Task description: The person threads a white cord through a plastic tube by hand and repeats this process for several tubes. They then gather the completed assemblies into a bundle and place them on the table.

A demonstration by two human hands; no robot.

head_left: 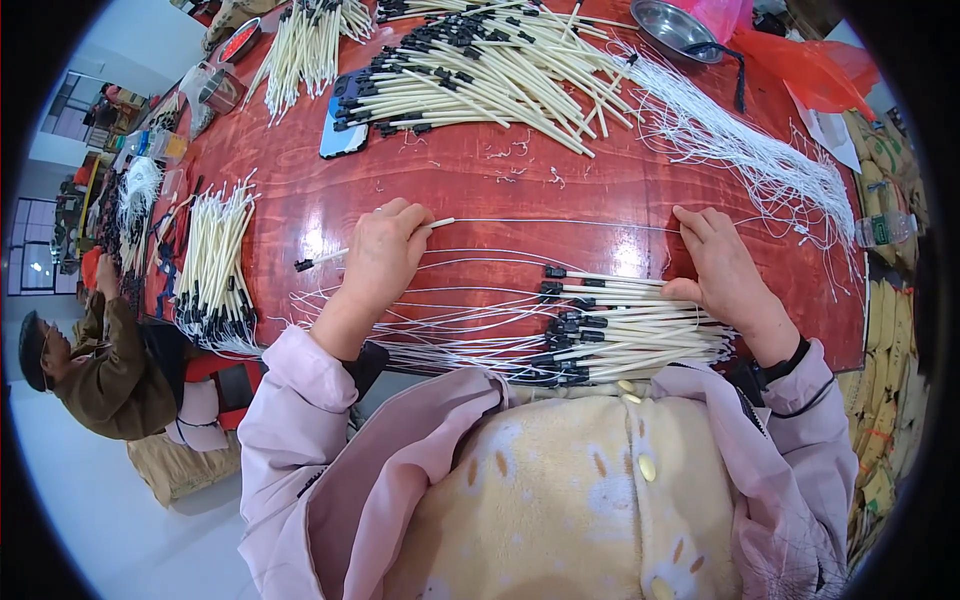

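My left hand [382,252] is closed around a thin cream tube with a black tip [318,260] lying on the red table [480,180]. A white string [560,222] runs out of the tube's right end across to my right hand [722,268], whose fingers pinch it. Just below my right hand lies a bundle of cream tubes with black ends [620,330], strings trailing from them to the left.
A large heap of the same tubes [480,70] covers the far table, with a phone [342,130] beside it. Loose white strings [750,150] fan out at the right. Another tube pile [215,265] lies at left. A metal bowl [675,28] sits far back. A seated person [100,360] works at left.
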